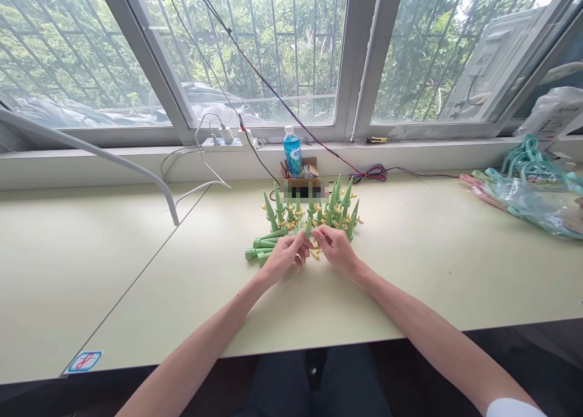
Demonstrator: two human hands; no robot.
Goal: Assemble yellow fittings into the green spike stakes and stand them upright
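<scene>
My left hand (288,252) is closed around a green plastic cone-tipped spike (308,227), its point facing up. Just to the right, my right hand (336,246) has its fingers pinched together close beside that spike; what lies between them is too small to make out. Behind both hands stand several upright green spikes (270,212), many with small yellow valve-like pieces at their sides. Several green spikes (260,253) lie flat at the left of my left hand. Loose yellow pieces (315,254) are on the table between and below my hands.
The pale table (410,265) runs along a windowsill. At the back, a bottle of blue liquid (292,152) stands by a small cardboard box (312,169). There are coiled cables (373,173), a power strip (222,142), a grey curved tube (113,156) and plastic bags (546,204).
</scene>
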